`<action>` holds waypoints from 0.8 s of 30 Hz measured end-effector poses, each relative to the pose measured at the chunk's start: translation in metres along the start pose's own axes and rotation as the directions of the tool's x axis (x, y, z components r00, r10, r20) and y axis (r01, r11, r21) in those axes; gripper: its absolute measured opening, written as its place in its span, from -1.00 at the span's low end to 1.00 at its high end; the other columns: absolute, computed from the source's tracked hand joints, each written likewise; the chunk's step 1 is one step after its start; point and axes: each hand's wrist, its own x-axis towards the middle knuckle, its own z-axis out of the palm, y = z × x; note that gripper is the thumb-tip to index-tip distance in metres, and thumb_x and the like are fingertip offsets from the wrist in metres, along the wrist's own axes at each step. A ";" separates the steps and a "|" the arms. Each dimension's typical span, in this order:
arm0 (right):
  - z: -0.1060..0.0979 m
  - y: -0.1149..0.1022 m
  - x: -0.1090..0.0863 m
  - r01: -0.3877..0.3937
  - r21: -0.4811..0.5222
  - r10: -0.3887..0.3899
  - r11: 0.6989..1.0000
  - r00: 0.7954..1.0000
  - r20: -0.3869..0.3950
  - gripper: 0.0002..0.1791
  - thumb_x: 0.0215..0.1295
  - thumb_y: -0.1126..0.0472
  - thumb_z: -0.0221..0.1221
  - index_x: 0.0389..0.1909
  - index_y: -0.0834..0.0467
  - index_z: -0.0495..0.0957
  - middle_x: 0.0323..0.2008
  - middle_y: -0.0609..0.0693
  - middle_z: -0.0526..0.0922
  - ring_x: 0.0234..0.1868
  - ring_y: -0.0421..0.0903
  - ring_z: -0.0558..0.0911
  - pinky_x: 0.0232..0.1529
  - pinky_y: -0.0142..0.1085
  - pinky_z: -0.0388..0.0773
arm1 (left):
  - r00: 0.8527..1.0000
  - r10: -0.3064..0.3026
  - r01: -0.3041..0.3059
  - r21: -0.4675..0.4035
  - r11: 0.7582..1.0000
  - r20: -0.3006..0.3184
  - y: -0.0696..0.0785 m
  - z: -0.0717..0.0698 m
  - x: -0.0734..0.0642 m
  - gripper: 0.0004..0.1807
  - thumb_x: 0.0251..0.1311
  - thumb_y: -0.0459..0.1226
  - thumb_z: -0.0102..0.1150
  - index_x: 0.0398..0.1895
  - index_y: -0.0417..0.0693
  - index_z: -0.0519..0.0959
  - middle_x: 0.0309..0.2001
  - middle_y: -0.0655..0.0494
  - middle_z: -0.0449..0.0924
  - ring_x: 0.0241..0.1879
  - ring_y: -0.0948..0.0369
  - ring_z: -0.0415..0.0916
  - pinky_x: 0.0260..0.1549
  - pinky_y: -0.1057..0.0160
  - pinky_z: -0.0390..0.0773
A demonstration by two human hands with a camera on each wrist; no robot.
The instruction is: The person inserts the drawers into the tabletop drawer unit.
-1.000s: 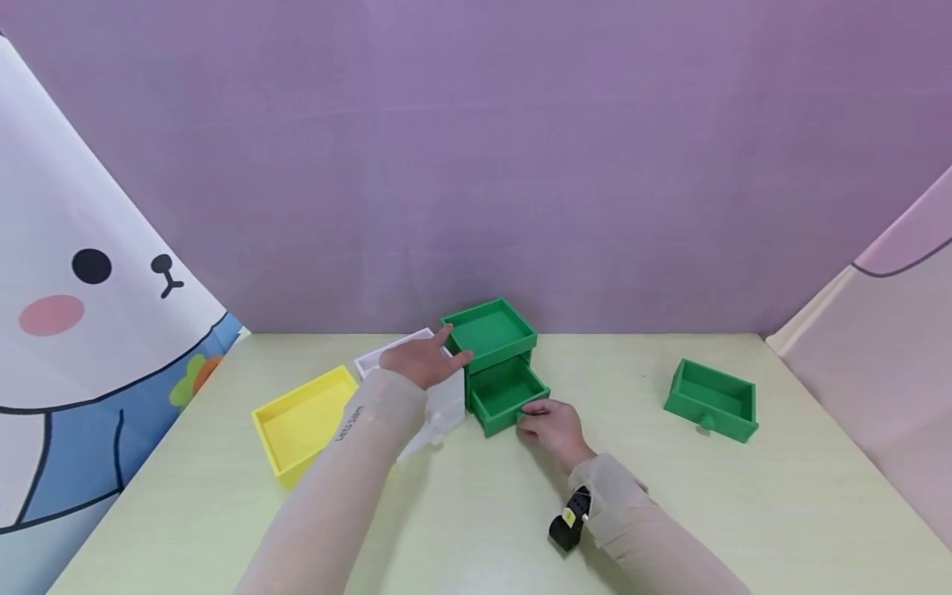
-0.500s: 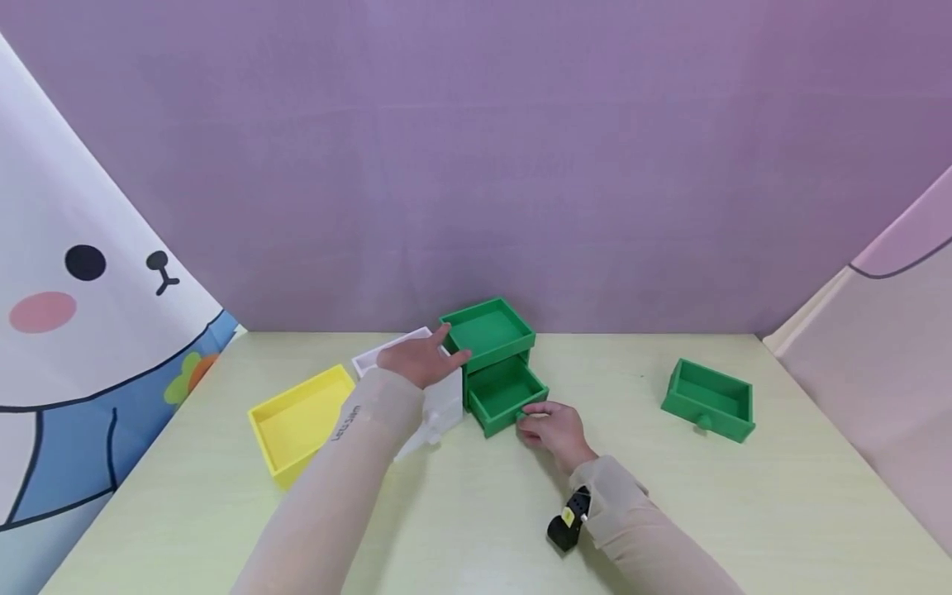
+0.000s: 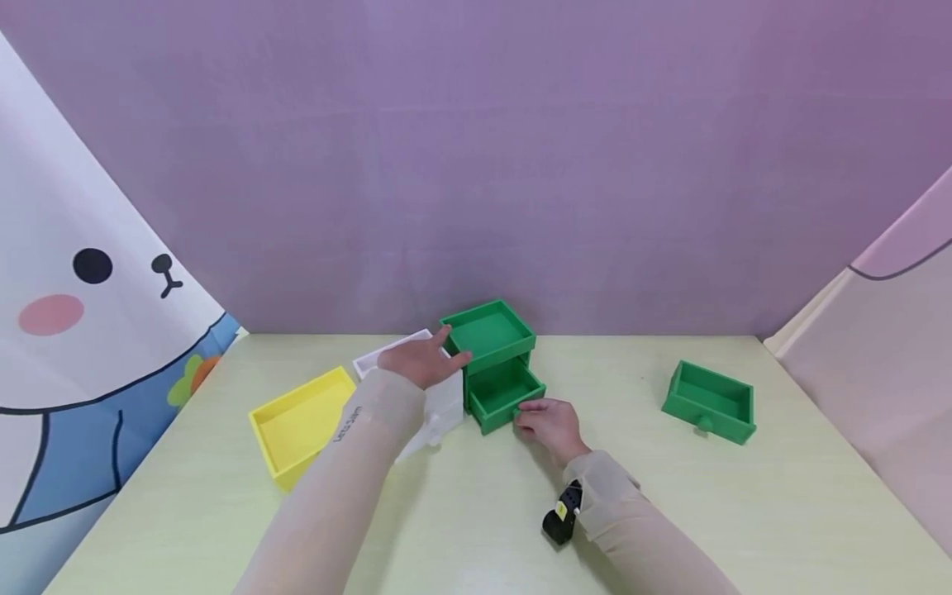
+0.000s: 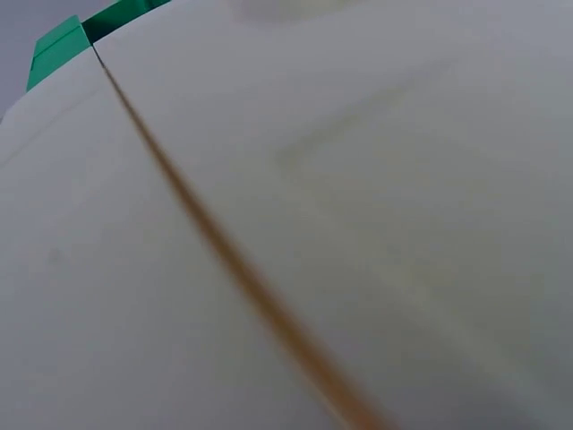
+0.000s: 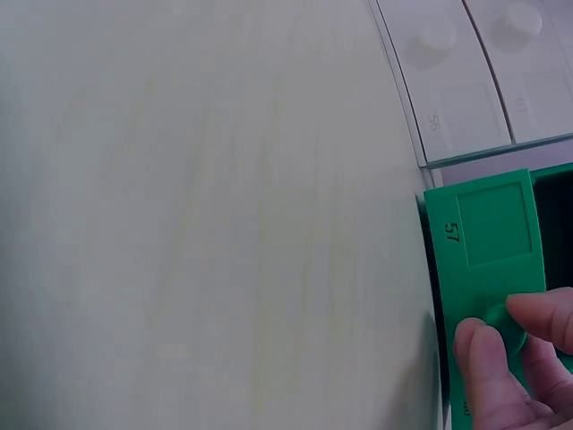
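A small green cabinet point(image 3: 487, 335) with a tray-like top stands at the back middle, its lower drawer point(image 3: 506, 395) pulled partly out. My right hand point(image 3: 550, 428) pinches that drawer's round knob point(image 5: 506, 330) between thumb and fingers. The right wrist view shows the drawer front marked 57. My left hand point(image 3: 418, 361) reaches over a white drawer cabinet point(image 3: 446, 405), thumb and a finger extended at the green cabinet's left side. The left hand and forearm hide part of the white cabinet. No hand shows in the left wrist view.
A separate green drawer point(image 3: 710, 402) with a knob lies on the table at the right. On the left is a yellow tray-topped box point(image 3: 301, 426), partly behind the left sleeve. A purple cloth point(image 3: 476, 165) hangs along the table's back edge point(image 3: 632, 335).
My right hand and the lower green drawer have moved slightly inward, toward the cabinet. The left hand keeps its place.
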 end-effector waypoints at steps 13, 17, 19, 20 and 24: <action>0.007 -0.002 0.009 0.009 -0.003 -0.009 1.000 1.000 0.012 -0.79 0.00 0.48 0.24 -0.28 0.43 0.65 -0.39 0.17 0.71 -0.48 -0.15 0.67 -0.36 -0.32 0.60 | 1.000 0.006 -0.005 0.011 1.000 -0.006 0.000 -0.001 -0.001 -0.15 0.22 0.42 -0.39 0.52 0.37 -0.13 -0.58 0.07 0.52 -0.75 0.21 0.13 -0.68 0.25 0.16; 0.008 -0.004 0.010 0.006 0.000 -0.006 1.000 1.000 0.009 -0.79 0.01 0.48 0.24 -0.27 0.43 0.65 -0.38 0.18 0.71 -0.47 -0.14 0.67 -0.35 -0.31 0.61 | 1.000 0.007 -0.007 -0.009 1.000 -0.009 0.000 0.000 0.000 -0.14 0.21 0.42 -0.36 0.53 0.38 -0.14 -0.57 0.05 0.52 -0.73 0.21 0.15 -0.67 0.25 0.17; 0.008 -0.005 0.011 0.014 -0.007 -0.014 1.000 1.000 0.012 -0.79 0.01 0.48 0.24 -0.27 0.44 0.64 -0.38 0.18 0.71 -0.47 -0.15 0.67 -0.35 -0.32 0.61 | 1.000 0.002 -0.002 -0.014 1.000 -0.010 0.000 0.001 0.000 -0.14 0.21 0.42 -0.36 0.52 0.39 -0.13 -0.56 0.05 0.52 -0.72 0.20 0.17 -0.66 0.24 0.18; 0.009 -0.005 0.012 0.019 -0.013 -0.018 1.000 1.000 0.011 -0.79 0.00 0.48 0.24 -0.27 0.44 0.64 -0.38 0.18 0.71 -0.48 -0.15 0.66 -0.35 -0.32 0.60 | 1.000 0.000 0.000 -0.017 1.000 -0.012 0.000 0.001 0.000 -0.14 0.21 0.42 -0.35 0.52 0.39 -0.13 -0.56 0.06 0.53 -0.71 0.20 0.18 -0.66 0.24 0.18; 0.013 -0.007 0.014 0.034 -0.038 -0.034 0.999 0.999 0.006 -0.79 -0.02 0.47 0.23 -0.29 0.43 0.65 -0.43 0.15 0.71 -0.54 -0.20 0.62 -0.40 -0.37 0.56 | 1.000 -0.006 0.006 -0.009 1.000 -0.015 0.000 0.002 0.002 -0.15 0.21 0.42 -0.36 0.52 0.40 -0.13 -0.56 0.07 0.53 -0.71 0.20 0.19 -0.65 0.24 0.20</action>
